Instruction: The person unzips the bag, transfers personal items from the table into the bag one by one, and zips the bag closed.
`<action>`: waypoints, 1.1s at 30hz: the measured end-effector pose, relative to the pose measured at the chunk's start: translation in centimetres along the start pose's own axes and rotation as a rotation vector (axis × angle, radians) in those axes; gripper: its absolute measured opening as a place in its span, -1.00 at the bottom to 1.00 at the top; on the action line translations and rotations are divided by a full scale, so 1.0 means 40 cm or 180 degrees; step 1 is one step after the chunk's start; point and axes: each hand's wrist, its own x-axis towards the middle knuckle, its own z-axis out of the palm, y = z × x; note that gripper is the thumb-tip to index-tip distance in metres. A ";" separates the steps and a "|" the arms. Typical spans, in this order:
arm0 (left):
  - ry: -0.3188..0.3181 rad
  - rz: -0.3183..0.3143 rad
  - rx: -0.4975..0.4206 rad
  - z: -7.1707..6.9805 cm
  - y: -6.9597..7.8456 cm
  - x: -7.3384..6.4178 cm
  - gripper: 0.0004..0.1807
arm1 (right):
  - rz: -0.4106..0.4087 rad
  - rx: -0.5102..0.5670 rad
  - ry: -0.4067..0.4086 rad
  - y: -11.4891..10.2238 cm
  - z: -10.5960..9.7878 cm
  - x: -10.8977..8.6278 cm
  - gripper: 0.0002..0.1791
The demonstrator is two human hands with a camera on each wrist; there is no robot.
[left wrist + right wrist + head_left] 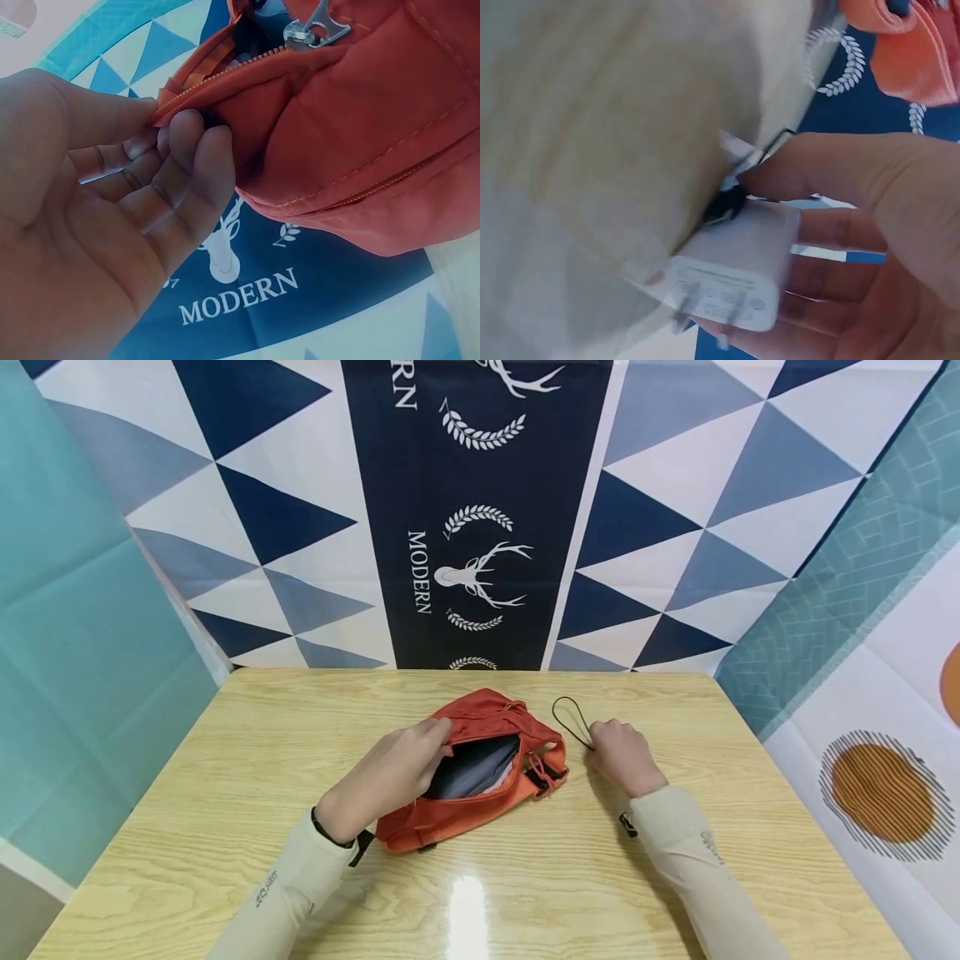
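Observation:
A red-orange zippered bag (483,710) lies on the table with its main pocket gaping, showing a dark grey lining. My left hand (390,768) pinches the zippered edge of its opening between thumb and fingers. In the left wrist view a metal zipper pull (319,31) sits along that edge. To the right of the bag, my right hand (618,752) holds a white charger plug (731,274) with two metal prongs facing out. Its thumb presses a small black piece (726,204) against the plug. A thin dark cord loop (566,697) sticks out from this hand.
Under everything is a light wood-grain table (247,752). Behind it hangs a patterned cloth (480,485) with triangles and deer heads. A buckled strap (546,772) hangs off the bag's right end. Teal cloth (82,610) stands at the left side.

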 end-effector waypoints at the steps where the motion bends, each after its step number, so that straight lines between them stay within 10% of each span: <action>1: 0.0000 -0.0004 -0.0002 0.000 0.000 -0.001 -0.84 | 0.0014 -0.0011 0.0005 -0.003 0.002 0.000 -0.75; 19: -0.0004 -0.0023 -0.0109 0.008 -0.006 -0.009 -0.83 | -0.0031 0.0219 -0.0052 -0.013 -0.047 -0.007 -0.80; 28: -0.0023 -0.0047 -0.0059 0.004 -0.005 0.000 -0.82 | -0.0534 0.0349 0.0201 -0.108 -0.167 -0.031 -0.75; 33: 0.0025 -0.0053 -0.0053 0.004 -0.005 -0.001 -0.80 | -0.0860 0.0643 -0.0123 -0.176 -0.212 -0.055 -0.86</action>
